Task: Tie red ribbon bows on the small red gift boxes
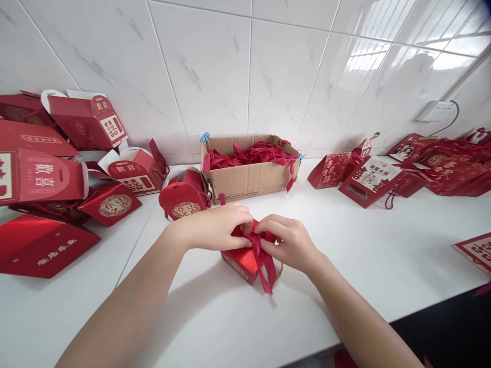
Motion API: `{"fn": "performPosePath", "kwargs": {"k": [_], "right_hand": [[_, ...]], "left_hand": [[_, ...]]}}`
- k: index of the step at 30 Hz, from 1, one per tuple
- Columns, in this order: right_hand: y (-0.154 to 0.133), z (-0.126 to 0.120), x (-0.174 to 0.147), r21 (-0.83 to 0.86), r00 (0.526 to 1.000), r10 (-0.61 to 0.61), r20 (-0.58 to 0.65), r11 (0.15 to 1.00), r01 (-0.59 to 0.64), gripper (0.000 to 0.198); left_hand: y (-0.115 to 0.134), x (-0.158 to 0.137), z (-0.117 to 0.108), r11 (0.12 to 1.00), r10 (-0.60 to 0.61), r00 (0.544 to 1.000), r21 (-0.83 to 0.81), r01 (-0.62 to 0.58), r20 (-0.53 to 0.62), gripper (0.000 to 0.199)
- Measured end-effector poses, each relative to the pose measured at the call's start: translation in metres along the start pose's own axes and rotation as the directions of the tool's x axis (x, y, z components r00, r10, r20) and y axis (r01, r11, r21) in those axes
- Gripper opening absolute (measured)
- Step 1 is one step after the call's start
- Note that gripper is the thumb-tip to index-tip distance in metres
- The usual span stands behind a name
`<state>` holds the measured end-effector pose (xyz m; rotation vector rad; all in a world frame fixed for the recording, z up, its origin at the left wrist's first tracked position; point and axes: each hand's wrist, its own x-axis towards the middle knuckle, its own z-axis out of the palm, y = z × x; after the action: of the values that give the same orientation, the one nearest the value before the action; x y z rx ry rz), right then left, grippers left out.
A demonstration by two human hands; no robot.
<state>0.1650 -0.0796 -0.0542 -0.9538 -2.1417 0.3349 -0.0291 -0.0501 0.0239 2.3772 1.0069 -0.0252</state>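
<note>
A small shiny red gift box rests on the white counter in front of me. Crimson ribbon is gathered at its top, with loose tails hanging over the near side. My left hand pinches the ribbon from the left, fingers bent over the box top. From the right, my right hand also pinches the ribbon, its fingertips close to the left ones. The fingers partly cover the knot or loop between them. A bit of twisted cord shows at the box's right side.
Behind the box stands a cardboard carton full of crimson ribbons, with blue binder clips on it. Red gift boxes pile up at left; another red box is near my left wrist. More boxes stand at right, below a wall socket.
</note>
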Motion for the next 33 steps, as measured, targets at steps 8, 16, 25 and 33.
{"fn": "performPosePath", "kwargs": {"k": [8, 16, 25, 33], "right_hand": [[0.001, 0.005, 0.001, -0.223, 0.992, -0.099, -0.076, 0.972, 0.080, 0.022], [0.000, 0.007, 0.000, -0.280, 0.986, -0.126, -0.113, 0.956, 0.090, 0.020], [0.001, 0.012, 0.000, -0.316, 0.964, -0.177, -0.197, 0.943, 0.108, 0.017], [0.007, 0.004, 0.000, -0.263, 0.957, -0.271, -0.105, 0.935, 0.236, 0.019]], "left_hand": [[-0.007, -0.003, -0.004, 0.999, -0.014, 0.999, -0.034, 0.015, 0.043, 0.013], [-0.011, 0.002, -0.005, 0.993, 0.002, 1.000, -0.116, 0.001, 0.022, 0.012], [-0.012, 0.005, -0.002, 0.993, 0.034, 0.999, -0.112, -0.032, 0.019, 0.015], [-0.013, 0.004, -0.003, 0.992, 0.079, 0.996, -0.096, -0.082, -0.033, 0.010]]}}
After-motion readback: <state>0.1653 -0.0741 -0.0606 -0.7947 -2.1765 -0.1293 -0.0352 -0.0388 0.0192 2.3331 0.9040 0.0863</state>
